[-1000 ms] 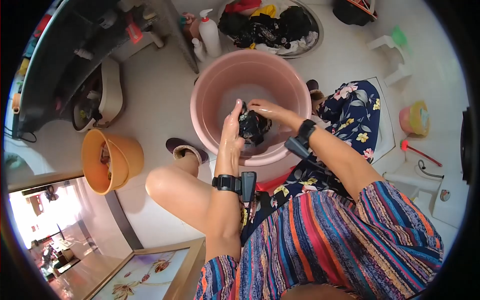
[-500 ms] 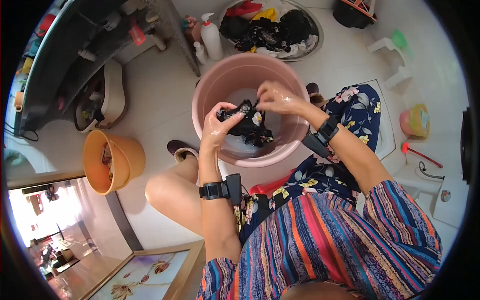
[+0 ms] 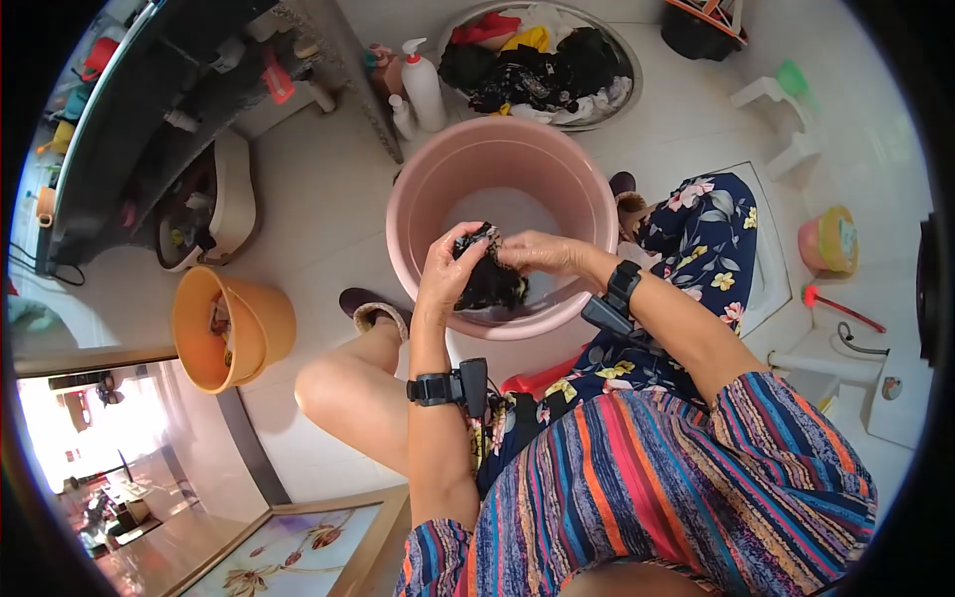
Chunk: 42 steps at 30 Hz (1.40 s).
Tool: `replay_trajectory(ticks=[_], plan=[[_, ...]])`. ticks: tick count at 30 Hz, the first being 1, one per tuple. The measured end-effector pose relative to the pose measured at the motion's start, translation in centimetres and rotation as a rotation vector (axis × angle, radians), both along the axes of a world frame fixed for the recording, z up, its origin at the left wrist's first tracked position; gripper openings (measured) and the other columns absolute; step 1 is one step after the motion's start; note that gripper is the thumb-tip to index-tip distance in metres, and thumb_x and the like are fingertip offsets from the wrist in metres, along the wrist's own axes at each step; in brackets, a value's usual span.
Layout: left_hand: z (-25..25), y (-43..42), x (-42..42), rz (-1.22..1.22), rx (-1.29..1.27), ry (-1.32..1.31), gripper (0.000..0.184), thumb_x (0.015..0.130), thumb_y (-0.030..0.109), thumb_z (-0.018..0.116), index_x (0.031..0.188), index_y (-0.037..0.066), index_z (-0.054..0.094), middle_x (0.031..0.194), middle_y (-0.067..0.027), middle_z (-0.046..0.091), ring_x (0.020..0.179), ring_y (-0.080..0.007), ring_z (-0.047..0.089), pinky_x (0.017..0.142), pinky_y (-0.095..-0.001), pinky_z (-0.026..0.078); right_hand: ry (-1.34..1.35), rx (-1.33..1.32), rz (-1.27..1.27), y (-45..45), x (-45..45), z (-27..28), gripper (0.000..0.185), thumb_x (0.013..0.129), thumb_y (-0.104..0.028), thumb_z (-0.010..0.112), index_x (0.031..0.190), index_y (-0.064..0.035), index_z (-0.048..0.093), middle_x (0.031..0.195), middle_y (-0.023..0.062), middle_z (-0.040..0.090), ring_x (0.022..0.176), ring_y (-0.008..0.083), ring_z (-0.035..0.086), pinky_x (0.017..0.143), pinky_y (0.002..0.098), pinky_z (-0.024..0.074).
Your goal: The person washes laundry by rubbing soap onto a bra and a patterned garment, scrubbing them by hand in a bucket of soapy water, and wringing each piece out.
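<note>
A wet black cloth with a light floral pattern point(image 3: 494, 286) hangs bunched over the pink basin point(image 3: 406, 184). My left hand point(image 3: 448, 267) grips its upper left edge between thumb and fingers. On the other side, my right hand point(image 3: 545, 253) has its fingers closed on the cloth's upper right part, close to the left fingertips. Cloudy water point(image 3: 542, 289) shows in the basin beneath. The lower end of the cloth hangs inside the rim; I cannot tell whether it touches the water.
Behind the basin stands a metal tub point(image 3: 634, 95) heaped with clothes. A white pump bottle point(image 3: 424, 92) is beside it. An orange bucket point(image 3: 204, 363) is on the left, a framed floral panel point(image 3: 298, 547) at lower left. White step stool point(image 3: 796, 124) and pink-green pot point(image 3: 824, 244) stand right.
My right hand has come down and inward from above the cloth to the cloth's edge beside my left hand. The cloth is now more gathered. The view has shifted slightly.
</note>
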<state>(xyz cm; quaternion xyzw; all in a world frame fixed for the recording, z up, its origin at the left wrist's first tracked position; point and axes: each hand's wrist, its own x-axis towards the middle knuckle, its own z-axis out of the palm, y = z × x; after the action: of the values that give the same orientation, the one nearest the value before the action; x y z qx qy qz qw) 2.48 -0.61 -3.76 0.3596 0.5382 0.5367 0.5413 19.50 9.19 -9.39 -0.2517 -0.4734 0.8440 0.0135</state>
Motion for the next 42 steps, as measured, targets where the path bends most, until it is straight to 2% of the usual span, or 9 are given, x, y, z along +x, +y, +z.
replay_trajectory(ticks=[2,4,10,14,24,30,32,39,42], plan=[[0.4,0.0,-0.3,0.020,0.042,0.086,0.019,0.077,0.013,0.065,0.093,0.003,0.062,0.079,-0.0001,0.061,0.072,-0.0074,0.053,0.066,-0.0227,0.044,-0.208,0.263,0.148,0.3,0.5,0.1,0.041,0.081,-0.034,0.062,0.108,-0.0036,0.058,0.100,0.0027,0.058,0.092,0.0122,0.052,0.082,0.0281,0.0406],[-0.3,-0.6,-1.6,0.072,0.026,0.223,0.023,0.074,0.017,0.069,0.089,0.001,0.063,0.077,-0.0040,0.063,0.071,-0.0100,0.055,0.067,-0.0245,0.045,0.072,0.090,-0.401,0.5,1.3,1.5,0.024,0.081,-0.017,0.058,0.098,-0.0004,0.060,0.093,0.0079,0.062,0.085,0.0151,0.058,0.078,0.0292,0.0477],[-2.2,-1.1,-2.1,0.028,-0.061,0.556,0.027,0.067,0.019,0.074,0.083,0.000,0.063,0.079,-0.0068,0.061,0.066,-0.0116,0.054,0.064,-0.0236,0.043,0.321,-0.295,-0.703,5.1,2.2,6.4,0.024,0.085,-0.015,0.052,0.106,-0.0036,0.053,0.090,0.0073,0.062,0.080,0.0186,0.063,0.069,0.0341,0.0547],[1.0,0.2,0.4,0.322,0.071,-0.641,0.022,0.077,0.013,0.068,0.095,0.004,0.058,0.087,-0.0045,0.063,0.073,-0.0146,0.061,0.067,-0.0286,0.051,0.098,0.181,-0.833,6.0,-0.2,2.7,0.026,0.085,-0.009,0.045,0.111,-0.0061,0.051,0.095,0.0069,0.059,0.086,0.0176,0.059,0.068,0.0312,0.0521],[-8.1,0.6,0.8,0.341,0.037,-1.004,0.037,0.087,0.052,0.041,0.086,0.017,0.056,0.062,-0.0001,0.046,0.057,-0.0154,0.048,0.052,-0.0327,0.042,-0.323,1.300,-0.291,-6.5,-9.5,5.5,0.018,0.073,-0.027,0.056,0.073,-0.0118,0.064,0.082,0.0167,0.062,0.076,0.0380,0.057,0.070,0.0422,0.0481],[-4.3,2.4,5.3,0.693,-0.422,-0.721,0.027,0.084,0.027,0.052,0.093,0.002,0.057,0.086,-0.0087,0.061,0.074,-0.0227,0.062,0.066,-0.0360,0.051,-0.622,1.145,-0.438,-0.7,-7.1,0.7,0.038,0.083,-0.028,0.041,0.070,0.0004,0.062,0.073,0.0240,0.059,0.066,0.0415,0.057,0.062,0.0492,0.0455],[-13.4,2.0,2.5,0.346,-0.068,-0.943,0.029,0.085,0.032,0.050,0.089,0.004,0.057,0.083,-0.0096,0.061,0.071,-0.0245,0.060,0.065,-0.0392,0.050,-0.568,1.413,-0.245,-4.1,-7.5,0.8,0.036,0.083,-0.025,0.042,0.066,0.0003,0.061,0.067,0.0242,0.057,0.065,0.0418,0.057,0.061,0.0498,0.0446],[-4.2,3.1,6.7,0.661,-0.453,-0.951,0.033,0.086,0.040,0.051,0.090,0.008,0.057,0.081,-0.0088,0.061,0.069,-0.0228,0.059,0.058,-0.0383,0.049,-0.546,1.012,-0.612,-1.9,-6.5,1.2,0.038,0.082,-0.032,0.046,0.069,0.0002,0.061,0.072,0.0234,0.057,0.070,0.0415,0.055,0.060,0.0474,0.0433],[-0.2,3.2,5.2,0.395,-0.406,-0.666,0.041,0.081,0.043,0.060,0.098,0.007,0.054,0.081,-0.0025,0.058,0.066,-0.0147,0.057,0.056,-0.0292,0.048,-0.517,0.681,-0.514,1.6,-3.5,1.4,0.044,0.086,-0.040,0.045,0.079,0.0003,0.060,0.074,0.0196,0.059,0.073,0.0231,0.060,0.069,0.0390,0.0427]])
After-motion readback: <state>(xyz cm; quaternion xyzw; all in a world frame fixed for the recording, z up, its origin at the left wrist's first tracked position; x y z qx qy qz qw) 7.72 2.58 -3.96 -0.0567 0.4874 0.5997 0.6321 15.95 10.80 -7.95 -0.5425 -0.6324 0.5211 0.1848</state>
